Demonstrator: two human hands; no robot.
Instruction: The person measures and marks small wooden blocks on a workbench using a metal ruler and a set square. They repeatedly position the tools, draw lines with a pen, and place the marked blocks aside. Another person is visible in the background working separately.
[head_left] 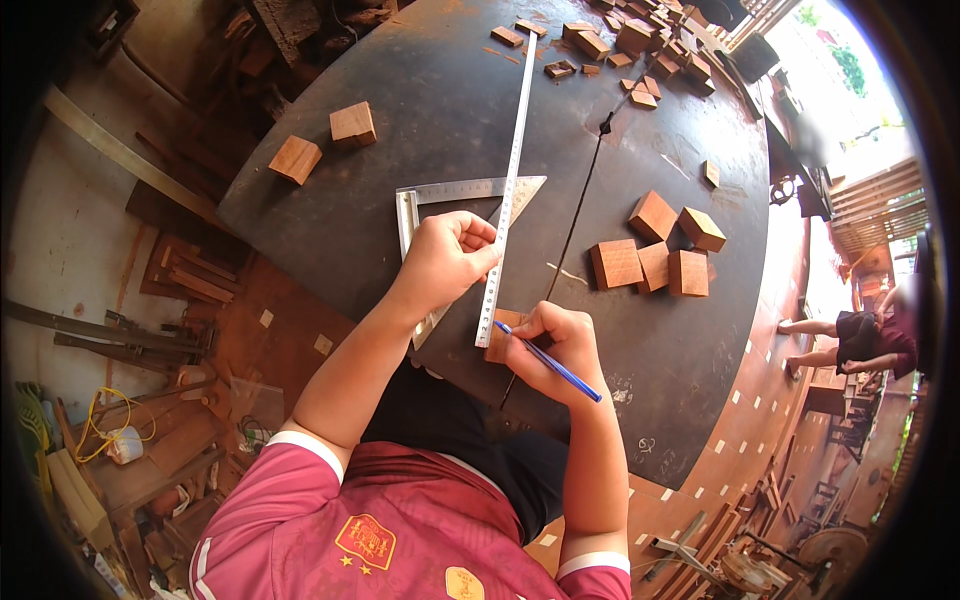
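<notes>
While the left hand [440, 262] presses a steel ruler [508, 190] flat, right hand [555, 345] fingers pinch a blue pen [550, 363].

Small wooden block [503, 333] mostly hidden under right hand [553, 347] and the long steel ruler [508, 182]. Lower arm of metal set square [432, 225] covered by left hand [443, 262]. Pen [548, 362] tip too small to tell; far person [868, 338] blurred, cut off at the rim.

We see a long steel ruler [507, 190] lying lengthwise across the dark desk [440, 110], its near end on a small reddish wooden block [497, 338], where a blue pen [548, 362] slants with its tip at the block's top edge.
</notes>
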